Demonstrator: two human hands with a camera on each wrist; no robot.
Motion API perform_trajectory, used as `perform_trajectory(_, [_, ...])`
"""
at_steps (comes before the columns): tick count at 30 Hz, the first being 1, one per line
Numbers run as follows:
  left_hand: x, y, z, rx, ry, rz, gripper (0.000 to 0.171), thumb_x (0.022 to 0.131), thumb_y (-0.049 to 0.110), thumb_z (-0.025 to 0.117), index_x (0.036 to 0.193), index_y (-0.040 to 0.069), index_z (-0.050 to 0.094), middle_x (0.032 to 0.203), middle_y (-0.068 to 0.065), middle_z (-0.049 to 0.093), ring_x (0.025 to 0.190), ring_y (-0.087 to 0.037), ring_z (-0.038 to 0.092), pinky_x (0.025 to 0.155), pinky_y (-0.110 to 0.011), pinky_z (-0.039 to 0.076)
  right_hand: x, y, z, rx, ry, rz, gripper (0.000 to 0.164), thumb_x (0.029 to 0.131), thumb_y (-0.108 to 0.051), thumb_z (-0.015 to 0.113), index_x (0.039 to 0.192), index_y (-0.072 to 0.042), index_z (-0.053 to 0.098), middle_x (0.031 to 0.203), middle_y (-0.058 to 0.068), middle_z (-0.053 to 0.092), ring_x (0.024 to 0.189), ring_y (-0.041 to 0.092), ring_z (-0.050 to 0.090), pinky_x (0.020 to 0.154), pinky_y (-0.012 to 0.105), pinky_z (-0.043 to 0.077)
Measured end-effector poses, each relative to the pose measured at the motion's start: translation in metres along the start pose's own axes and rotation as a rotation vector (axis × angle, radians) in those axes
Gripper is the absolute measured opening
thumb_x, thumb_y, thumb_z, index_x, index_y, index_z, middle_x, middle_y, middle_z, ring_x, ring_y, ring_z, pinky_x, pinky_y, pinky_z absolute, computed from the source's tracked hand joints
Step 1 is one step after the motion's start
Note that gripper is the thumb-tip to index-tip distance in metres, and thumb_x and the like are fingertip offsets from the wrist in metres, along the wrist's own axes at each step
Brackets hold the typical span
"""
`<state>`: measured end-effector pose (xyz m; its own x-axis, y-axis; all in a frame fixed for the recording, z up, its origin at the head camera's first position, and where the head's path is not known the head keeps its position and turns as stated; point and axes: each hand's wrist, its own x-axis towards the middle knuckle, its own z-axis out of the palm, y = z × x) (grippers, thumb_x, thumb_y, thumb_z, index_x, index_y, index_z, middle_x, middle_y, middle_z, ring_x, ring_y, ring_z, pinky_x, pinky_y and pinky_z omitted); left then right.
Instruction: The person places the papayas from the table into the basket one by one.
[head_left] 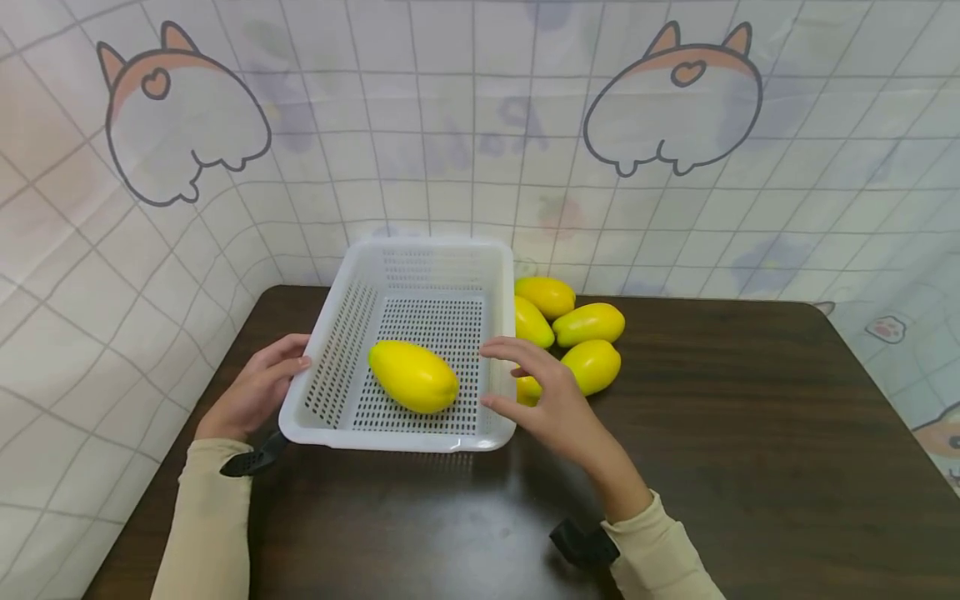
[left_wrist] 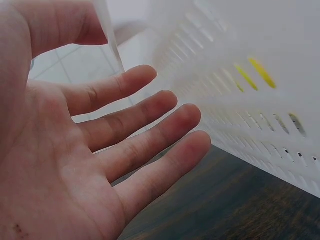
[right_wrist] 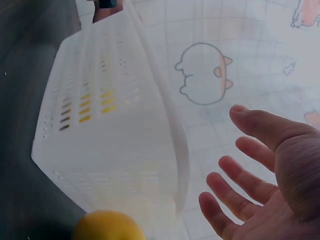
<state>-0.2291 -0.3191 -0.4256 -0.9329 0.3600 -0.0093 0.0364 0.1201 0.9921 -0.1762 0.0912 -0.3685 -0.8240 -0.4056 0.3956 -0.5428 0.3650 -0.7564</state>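
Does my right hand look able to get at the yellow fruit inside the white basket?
Probably yes: your right hand is empty and near the white basket, whose top is open, and nothing covers the yellow fruit inside.

We take this for a small tabletop corner, whether in a home or a studio we cannot tell: creased, white, grid-patterned sheeting [head_left: 420, 196] with cartoon corgi rumps [head_left: 191, 121] hangs behind and beside a dark wood-grain table [head_left: 735, 442].
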Motion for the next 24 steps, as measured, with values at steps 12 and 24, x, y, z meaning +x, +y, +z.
perform_trajectory(12, [-0.001, -0.002, -0.003, 0.037, 0.028, -0.028, 0.037, 0.103, 0.022, 0.045, 0.139, 0.014, 0.042, 0.122, 0.003, 0.055, 0.103, -0.014, 0.065, 0.086, -0.034, 0.055, -0.001, 0.015, -0.038, -0.04, 0.117, 0.038, 0.05, 0.083, -0.015, 0.076, 0.129, -0.013, 0.058, 0.132, 0.0, 0.059, 0.117, 0.021, 0.056, 0.093, 0.043, 0.051])
perform_trajectory(24, [-0.001, -0.001, -0.001, -0.016, -0.004, 0.009, 0.036, 0.104, 0.017, 0.041, 0.139, 0.01, 0.041, 0.121, 0.001, 0.056, 0.102, -0.014, 0.065, 0.085, -0.034, 0.055, -0.012, 0.039, -0.086, 0.104, 0.217, 0.071, 0.045, 0.088, 0.0, 0.066, 0.13, -0.008, 0.057, 0.129, -0.005, 0.059, 0.119, 0.012, 0.054, 0.097, 0.021, 0.047])
